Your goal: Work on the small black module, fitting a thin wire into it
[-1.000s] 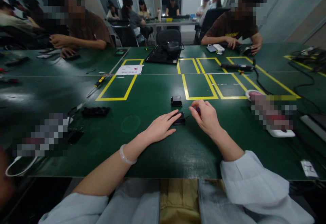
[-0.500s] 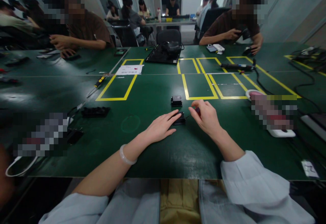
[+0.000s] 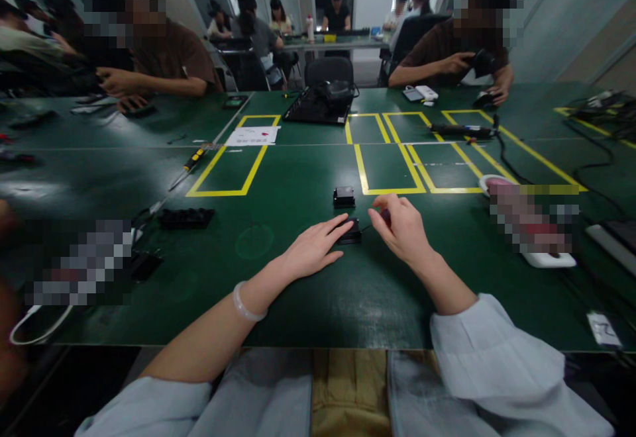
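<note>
Lying on the green table, a black block sits partly under the left hand, its fingers stretched out, clasping nothing. Right of the block, the right hand curls around a dark tool, its thin shaft pointing blockward. Just beyond the block rests a second black piece.

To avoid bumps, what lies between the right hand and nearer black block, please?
The head view shows a thin dark shaft between right hand and block.

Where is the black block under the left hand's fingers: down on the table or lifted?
Down on the table: the black block meets the green tabletop along its lower edge, with the left hand's fingers over it.
</note>
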{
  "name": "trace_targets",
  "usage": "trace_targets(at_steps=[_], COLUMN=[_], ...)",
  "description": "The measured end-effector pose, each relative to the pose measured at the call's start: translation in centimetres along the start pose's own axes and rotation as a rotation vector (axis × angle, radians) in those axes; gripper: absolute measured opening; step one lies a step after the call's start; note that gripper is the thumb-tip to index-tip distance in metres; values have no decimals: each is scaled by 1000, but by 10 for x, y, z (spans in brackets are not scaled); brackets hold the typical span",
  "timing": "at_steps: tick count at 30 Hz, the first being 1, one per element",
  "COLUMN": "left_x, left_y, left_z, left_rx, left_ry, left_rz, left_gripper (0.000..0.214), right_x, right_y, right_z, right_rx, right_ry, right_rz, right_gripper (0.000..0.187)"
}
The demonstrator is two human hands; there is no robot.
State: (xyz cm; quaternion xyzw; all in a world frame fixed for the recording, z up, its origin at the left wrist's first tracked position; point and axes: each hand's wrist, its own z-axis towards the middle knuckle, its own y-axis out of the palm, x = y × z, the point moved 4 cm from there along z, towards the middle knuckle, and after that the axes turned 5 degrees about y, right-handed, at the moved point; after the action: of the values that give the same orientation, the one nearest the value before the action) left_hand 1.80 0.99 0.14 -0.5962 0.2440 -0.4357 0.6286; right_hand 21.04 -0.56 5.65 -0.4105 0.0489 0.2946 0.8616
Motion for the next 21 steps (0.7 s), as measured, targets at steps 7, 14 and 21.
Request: trace_targets(at_steps=[7, 14, 21], left_x=[1, 1, 2], left_y=[-1, -1, -1], left_z=[0, 0, 0], left_rx=[-2, -3, -4], left_ry=[3, -4, 6], left_rz=[4, 7, -2], left_gripper=[66, 67, 66], right_x=[1, -1, 1], right_y=[0, -1, -1], right_z=[0, 1, 0], right_rx=[2, 28, -5], right_ry=[17, -1, 26], right_rz=[1, -2, -9], right_gripper=[10, 11, 13])
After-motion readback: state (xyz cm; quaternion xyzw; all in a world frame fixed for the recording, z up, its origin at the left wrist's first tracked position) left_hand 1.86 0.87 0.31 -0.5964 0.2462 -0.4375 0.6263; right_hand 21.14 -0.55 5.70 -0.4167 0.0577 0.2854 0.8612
